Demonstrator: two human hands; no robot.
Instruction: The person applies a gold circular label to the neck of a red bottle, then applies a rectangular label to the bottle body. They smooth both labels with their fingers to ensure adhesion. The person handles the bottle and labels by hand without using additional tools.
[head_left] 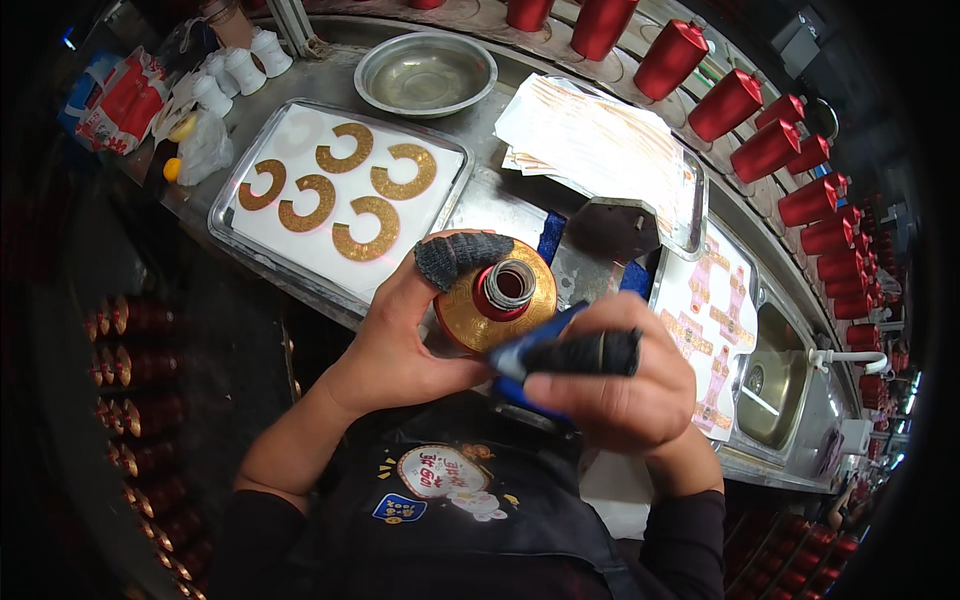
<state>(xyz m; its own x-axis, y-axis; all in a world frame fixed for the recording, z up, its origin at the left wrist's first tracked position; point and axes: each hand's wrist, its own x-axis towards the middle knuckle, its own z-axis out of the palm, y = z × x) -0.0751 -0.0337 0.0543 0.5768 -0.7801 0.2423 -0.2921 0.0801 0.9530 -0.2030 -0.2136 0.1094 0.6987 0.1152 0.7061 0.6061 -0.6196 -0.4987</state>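
Observation:
My left hand is wrapped round a red bottle with a threaded neck, whose open mouth faces up. A gold ring-shaped decal covers the bottle's shoulder around the neck. One finger of that hand wears a ribbed black finger sleeve and lies over the decal. My right hand, smeared by motion, grips a blue flat scraper-like piece against the shoulder's near right side. A black sleeve also shows on a finger of the right hand. The bottle's body is mostly hidden below.
Left, a metal tray bears several gold C-shaped decals. Beyond stand a metal basin and stacked decal sheets. Right are a tray of cross-shaped decals and a sink. Red bottles line a conveyor behind.

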